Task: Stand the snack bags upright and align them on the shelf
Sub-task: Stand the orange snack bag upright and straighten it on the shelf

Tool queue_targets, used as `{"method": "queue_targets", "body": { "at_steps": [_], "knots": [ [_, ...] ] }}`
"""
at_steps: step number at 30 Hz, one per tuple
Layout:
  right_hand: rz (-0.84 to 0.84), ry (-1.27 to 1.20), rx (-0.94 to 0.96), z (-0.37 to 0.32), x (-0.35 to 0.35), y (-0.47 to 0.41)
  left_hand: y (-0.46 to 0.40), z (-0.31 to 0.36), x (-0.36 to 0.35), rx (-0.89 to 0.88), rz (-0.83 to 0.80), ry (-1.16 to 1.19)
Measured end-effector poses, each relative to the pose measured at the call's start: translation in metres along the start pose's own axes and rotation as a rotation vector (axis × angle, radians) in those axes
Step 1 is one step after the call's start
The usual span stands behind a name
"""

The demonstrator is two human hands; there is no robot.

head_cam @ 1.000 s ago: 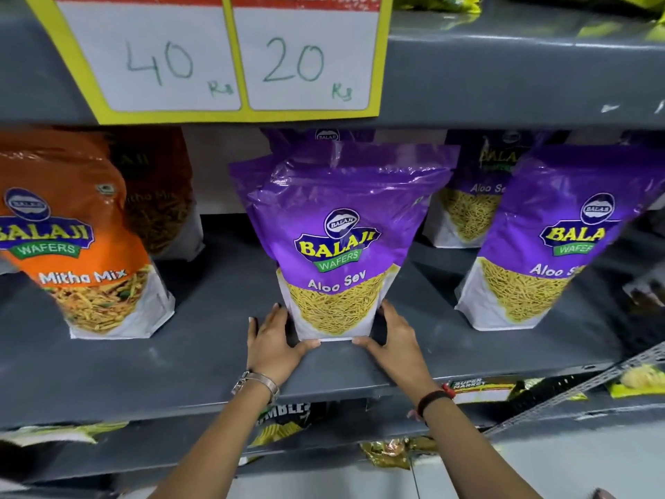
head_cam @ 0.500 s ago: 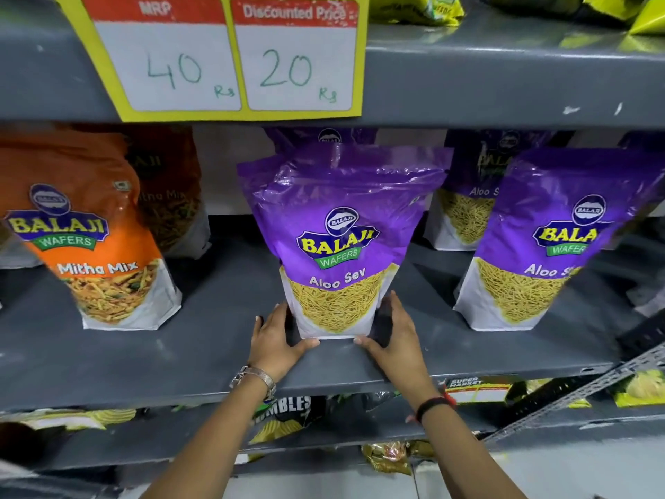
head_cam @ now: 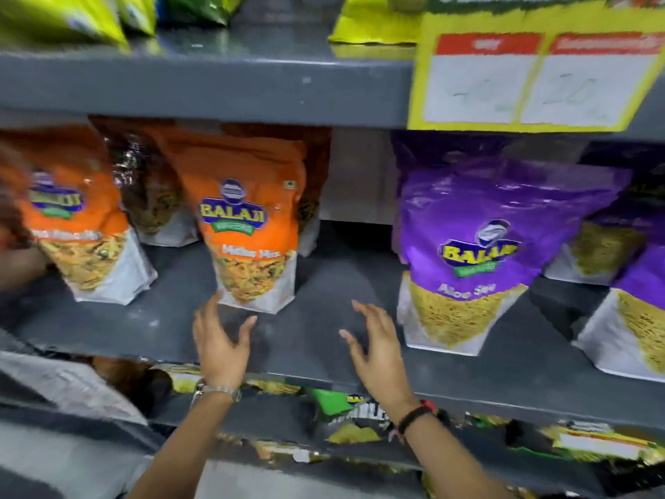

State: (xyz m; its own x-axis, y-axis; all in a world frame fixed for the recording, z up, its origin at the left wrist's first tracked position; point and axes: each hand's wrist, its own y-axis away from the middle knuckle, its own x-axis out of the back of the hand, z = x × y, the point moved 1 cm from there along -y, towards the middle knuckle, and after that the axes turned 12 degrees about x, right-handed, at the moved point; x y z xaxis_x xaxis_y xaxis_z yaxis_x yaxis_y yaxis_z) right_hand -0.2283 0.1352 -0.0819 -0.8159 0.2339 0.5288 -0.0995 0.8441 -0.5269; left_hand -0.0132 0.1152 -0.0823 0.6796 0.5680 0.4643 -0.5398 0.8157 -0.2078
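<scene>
We are reaching both empty, open hands, left hand (head_cam: 220, 340) and right hand (head_cam: 378, 349), toward the orange bag (head_cam: 248, 225) standing at 12 o'clock on the shelf (head_cam: 324, 340); we are gripping low at both sides, squaring it

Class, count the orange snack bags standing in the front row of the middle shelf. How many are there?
2. One orange bag stands at the far left; the other is near the middle, just above the left hand. Darker bags sit behind them, and more may be hidden beyond the left edge.
</scene>
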Motion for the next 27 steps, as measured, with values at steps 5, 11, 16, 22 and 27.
{"method": "queue_targets", "body": {
  "at_steps": [5, 11, 16, 22, 27],
  "knots": [
    [-0.248, -0.134, -0.228, -0.005, -0.081, -0.044, -0.082, -0.041, 0.016, 0.077, -0.370, -0.083],
    [-0.174, -0.187, -0.306, -0.012, -0.123, -0.076, -0.132, -0.043, 0.002, 0.075, -0.801, -0.067],
    [-0.137, -0.124, -0.354, -0.015, -0.122, -0.074, -0.132, -0.053, -0.005, 0.101, -0.719, -0.068],
    [-0.156, -0.043, -0.401, -0.009, -0.113, -0.048, -0.101, -0.054, 0.005, -0.045, -0.591, -0.163],
    [-0.070, 0.011, -0.370, -0.020, -0.116, -0.034, -0.100, -0.055, 0.009, -0.071, -0.636, -0.174]
  ]
}}
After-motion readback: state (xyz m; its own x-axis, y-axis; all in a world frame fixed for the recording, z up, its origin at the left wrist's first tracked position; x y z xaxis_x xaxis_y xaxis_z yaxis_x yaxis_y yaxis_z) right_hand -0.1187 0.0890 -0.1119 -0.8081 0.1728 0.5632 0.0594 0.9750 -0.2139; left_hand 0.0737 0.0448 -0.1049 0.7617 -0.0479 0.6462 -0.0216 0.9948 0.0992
